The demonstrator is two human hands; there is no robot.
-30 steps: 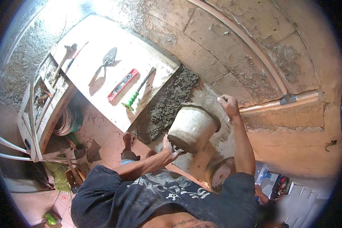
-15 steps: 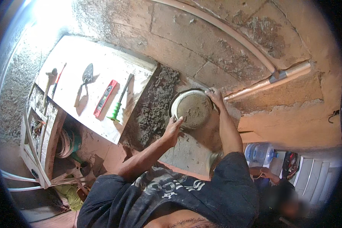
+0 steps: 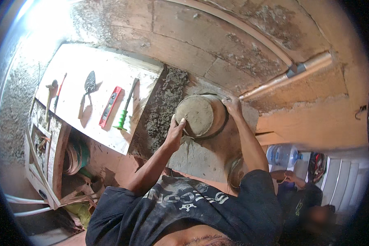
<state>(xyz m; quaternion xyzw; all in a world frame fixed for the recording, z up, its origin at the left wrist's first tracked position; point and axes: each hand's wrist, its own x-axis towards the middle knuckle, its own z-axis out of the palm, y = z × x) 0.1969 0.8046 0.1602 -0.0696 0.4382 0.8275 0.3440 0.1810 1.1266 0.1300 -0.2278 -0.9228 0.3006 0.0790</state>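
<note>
A round bucket (image 3: 220,117) full of grey-brown sandy material (image 3: 196,116) is tilted to the left, its open top facing me and the left side. My left hand (image 3: 176,130) grips the near left rim, thumb over the edge. At the bucket's right side, my right hand (image 3: 232,105) is closed on its far lower edge. Just left of the bucket lies a strip of dark, wet-looking mortar (image 3: 162,112) on a grey board (image 3: 197,162).
On a white board (image 3: 145,92) at left lie a chisel with a green grip (image 3: 127,108), a red spirit level (image 3: 110,106), a trowel (image 3: 89,88), a hammer (image 3: 50,94) and a thin red tool (image 3: 60,90). Another person (image 3: 303,192) sits at lower right beside a water jug (image 3: 283,156).
The bucket has tipped leftward, so more of its side wall shows on the right. My left hand has shifted left with the rim. A round container's rim shows more by my right elbow.
</note>
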